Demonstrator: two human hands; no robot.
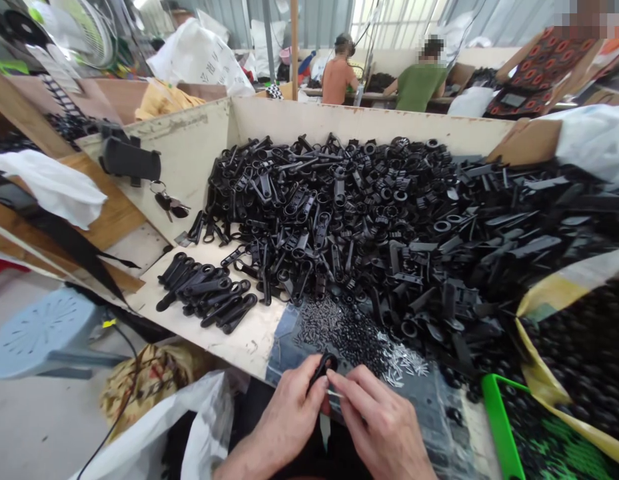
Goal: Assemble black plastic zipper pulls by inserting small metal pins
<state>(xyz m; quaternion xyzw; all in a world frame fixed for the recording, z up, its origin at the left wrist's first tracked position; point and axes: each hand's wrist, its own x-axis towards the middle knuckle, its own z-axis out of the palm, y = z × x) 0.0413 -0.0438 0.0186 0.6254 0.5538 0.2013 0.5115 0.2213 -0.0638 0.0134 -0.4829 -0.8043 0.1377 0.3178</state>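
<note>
Corrugated metal wall (319,23) is running behind a busy workshop, where one person in an orange top (334,81), another in green (420,87) and a third in a patterned garment (544,63) are working beyond a pale wooden partition (359,115). At the upper left, a green-and-white fan (89,33) is standing near a bulging white sack (199,57); dark printed characters are showing on that sack, but they are tilting and blurring too much to read.

Across the pale bench (214,341), a heap of black plastic parts (309,200) is spreading towards the right. Black lever-shaped pieces (207,287) are lying in a loose row at the left, while small dark screws (319,320) and silver pins (402,360) are scattering over a grey sheet (284,343). A bright green tray (494,417) is sitting at the lower right beside a yellow-edged sack (529,333).

At the bench's near edge, the left hand (292,407) is keeping a closed grip on a black ring-ended part (328,362). The right hand (382,420) is bringing its bent fingertips close against that part; whether its grip is pinching the slim pale piece (334,394) between the hands, I cannot tell.
</note>
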